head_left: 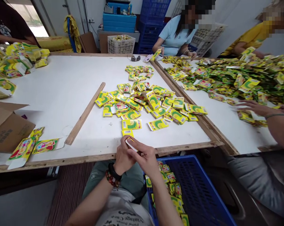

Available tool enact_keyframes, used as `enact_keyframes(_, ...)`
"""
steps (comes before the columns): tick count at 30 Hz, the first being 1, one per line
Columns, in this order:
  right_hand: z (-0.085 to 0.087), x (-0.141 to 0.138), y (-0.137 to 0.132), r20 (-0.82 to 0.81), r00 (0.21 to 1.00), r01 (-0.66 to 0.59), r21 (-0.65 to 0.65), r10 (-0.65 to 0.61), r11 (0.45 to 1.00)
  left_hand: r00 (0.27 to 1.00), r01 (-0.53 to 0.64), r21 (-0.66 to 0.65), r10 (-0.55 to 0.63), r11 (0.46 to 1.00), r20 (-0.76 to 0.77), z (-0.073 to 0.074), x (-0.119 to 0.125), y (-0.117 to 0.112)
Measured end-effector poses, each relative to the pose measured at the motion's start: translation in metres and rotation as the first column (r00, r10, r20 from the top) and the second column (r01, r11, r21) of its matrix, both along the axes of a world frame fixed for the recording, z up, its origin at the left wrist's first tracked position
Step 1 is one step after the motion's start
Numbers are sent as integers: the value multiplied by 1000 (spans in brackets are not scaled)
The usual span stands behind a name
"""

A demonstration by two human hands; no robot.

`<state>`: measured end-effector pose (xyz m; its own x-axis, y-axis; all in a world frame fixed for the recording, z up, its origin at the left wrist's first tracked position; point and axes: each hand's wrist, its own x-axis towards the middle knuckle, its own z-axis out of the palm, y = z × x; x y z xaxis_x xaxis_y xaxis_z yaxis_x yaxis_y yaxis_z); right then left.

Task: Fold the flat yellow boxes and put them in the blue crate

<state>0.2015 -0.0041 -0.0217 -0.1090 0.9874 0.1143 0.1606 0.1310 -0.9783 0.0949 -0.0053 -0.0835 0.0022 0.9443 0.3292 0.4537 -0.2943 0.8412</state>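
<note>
Both my hands meet at the table's near edge around one small yellow-green carton (128,138). My left hand (123,157), with a black watch and a bead bracelet on its wrist, grips the carton's lower left side. My right hand (145,157) pinches it from the right with fingers pressed together. Most of the carton is hidden by my fingers. Just beyond lies a loose pile of flat yellow-green cartons (146,100) on the white table (62,88).
A blue crate (198,191) with several cartons stands by my right knee. A wooden strip (85,113) lies diagonally on the table. A cardboard box (5,125) sits at the left. Other people work at a heaped table (238,135) on the right.
</note>
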Motion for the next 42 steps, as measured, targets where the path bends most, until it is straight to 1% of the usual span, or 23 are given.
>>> enact_keyframes(2, -1, 0, 0, 71, 994, 77, 19, -78, 997, 998, 33, -54, -36, 998, -44, 1, 0, 1)
enact_keyframes(4, -1, 0, 1, 96, 983, 158, -7, -157, 987, 996, 32, -66, -37, 997, -76, -1, 0, 1)
enact_keyframes(5, -1, 0, 2, 97, 981, 172, -22, -169, 985, 996, 25, -67, -31, 997, -81, -1, 0, 1)
enact_keyframes(6, 0, 0, 3, 93, 982, 165, -25, -162, 986, 996, 21, -67, -26, 998, -79, -2, 0, 1)
enact_keyframes(8, 1, 1, 4, 94, 991, 92, -6, -92, 996, 998, 11, -81, -16, 997, -60, -1, 0, 1)
enact_keyframes(10, 1, 3, 2, 141, 990, 4, 17, -7, 1000, 999, 3, -121, -7, 993, -36, 1, 0, 2)
enact_keyframes(12, -2, 5, -1, 206, 978, -34, 18, 29, 999, 1000, 10, -148, -13, 989, -19, 3, -1, 3)
enact_keyframes(15, -10, 5, -5, 238, 971, -24, 50, 12, 998, 999, 32, -120, -35, 992, -24, 2, -2, 4)
enact_keyframes(18, -16, 1, -6, 236, 972, -36, 174, -6, 984, 999, 44, -89, -47, 995, -27, 0, -3, 3)
enact_keyframes(21, -11, 0, -9, 272, 962, -60, 273, -17, 960, 997, 81, -68, -81, 994, 4, 2, -4, 1)
enact_keyframes(23, -2, 9, -17, 333, 942, -64, 274, -32, 960, 989, 148, -45, -147, 988, 21, 6, -6, 0)
enact_keyframes(24, 3, 18, -23, 391, 919, -51, 247, -51, 968, 983, 186, -36, -185, 982, 23, 9, -7, 0)
enact_keyframes(25, 9, 30, -28, 477, 875, -24, 200, -76, 980, 977, 213, -32, -212, 977, 23, 12, -8, 0)
enact_keyframes(26, 13, 44, -32, 588, 803, 20, 142, -101, 990, 974, 225, -35, -224, 974, 27, 14, -9, 0)
enact_keyframes(28, 17, 72, -32, 806, 581, 128, 50, -116, 991, 975, 221, -47, -219, 974, 45, 18, -9, 0)
enact_keyframes(30, 13, 94, -16, 927, 363, 169, 33, -93, 985, 974, 223, -49, -220, 974, 49, 19, -8, 1)
enact_keyframes(31, 7, 101, -2, 953, 289, 162, 43, -89, 986, 974, 227, -45, -225, 973, 35, 19, -7, 2)
enact_keyframes(32, 0, 105, 15, 966, 244, 138, 58, -91, 989, 974, 226, -40, -225, 973, 15, 18, -6, 2)
enact_keyframes(34, -17, 106, 53, 976, 192, 102, 83, -101, 991, 981, 193, -27, -193, 981, -13, 14, -3, 3)
enact_keyframes(36, -31, 100, 86, 977, 175, 92, 105, -120, 990, 990, 138, -17, -138, 990, -2, 9, -1, 3)
enact_keyframes(37, -35, 96, 97, 976, 176, 89, 114, -129, 989, 994, 110, -9, -110, 994, 11, 7, -1, 3)
enact_keyframes(39, -38, 87, 104, 972, 185, 91, 130, -145, 987, 998, 59, 21, -59, 998, 27, 5, -1, 3)
enact_keyframes(42, -28, 74, 82, 964, 204, 91, 153, -169, 984, 1000, -17, 93, 19, 995, -15, 10, -1, 3)
